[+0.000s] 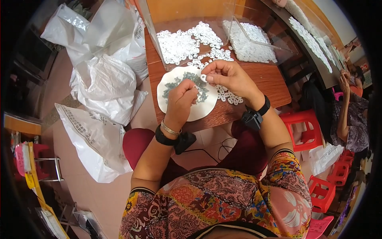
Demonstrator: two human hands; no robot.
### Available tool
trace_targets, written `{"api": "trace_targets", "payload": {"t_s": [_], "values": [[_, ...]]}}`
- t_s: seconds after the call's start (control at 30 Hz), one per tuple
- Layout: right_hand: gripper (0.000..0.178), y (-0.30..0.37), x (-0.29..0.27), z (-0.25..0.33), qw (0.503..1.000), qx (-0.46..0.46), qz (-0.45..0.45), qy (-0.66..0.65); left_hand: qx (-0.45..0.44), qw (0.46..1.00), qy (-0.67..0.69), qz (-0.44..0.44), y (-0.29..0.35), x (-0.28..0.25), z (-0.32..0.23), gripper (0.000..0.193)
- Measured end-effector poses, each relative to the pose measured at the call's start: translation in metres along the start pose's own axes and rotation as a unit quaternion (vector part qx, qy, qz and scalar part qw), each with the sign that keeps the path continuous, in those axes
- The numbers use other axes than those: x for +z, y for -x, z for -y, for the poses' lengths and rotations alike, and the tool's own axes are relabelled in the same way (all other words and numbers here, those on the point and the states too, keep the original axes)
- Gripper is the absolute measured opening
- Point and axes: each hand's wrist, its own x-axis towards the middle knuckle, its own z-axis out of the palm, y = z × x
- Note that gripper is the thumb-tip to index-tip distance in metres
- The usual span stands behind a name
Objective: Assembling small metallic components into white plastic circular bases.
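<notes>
Piece [203, 78], gripped by right fingers [215, 79], is best steadied over the plate [199, 114]; left fingers [191, 92] are curled, grip unclear.

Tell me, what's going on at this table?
A person is working over a pale plate of small grey-green pieces. The right hand pinches a white oval piece; the left hand is curled above the plate, its grip unclear. More white pieces lie on the table.

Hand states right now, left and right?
Left hand: closed, fingers curled over the white round wavy-edged plate; grip contents unclear.
Right hand: closed, pinching a small white oval holed piece.
</notes>
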Motion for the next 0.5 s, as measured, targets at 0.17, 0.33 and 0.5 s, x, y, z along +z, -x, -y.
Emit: {"api": "trace_targets", "payload": {"t_s": [0.17, 0.33, 0.5], "values": [[0.016, 0.0011, 0.007, 0.0005, 1.0, 0.001, -0.002, -0.011, 0.0, 1.0, -0.016, -0.017, 0.0003, 0.0053, -0.0001, 0.016], [0.015, 0.0007, 0.0079, -0.0025, 1.0, 0.001, 0.013, -0.012, -0.002, 1.0, -0.01, -0.025, 0.0011, 0.0048, 0.0009, 0.016], [0.015, 0.0016, 0.0088, 0.002, 1.0, 0.006, 0.003, -0.007, -0.019, 0.999, -0.014, -0.029, 0.0009, 0.0029, -0.0012, 0.016]]}}
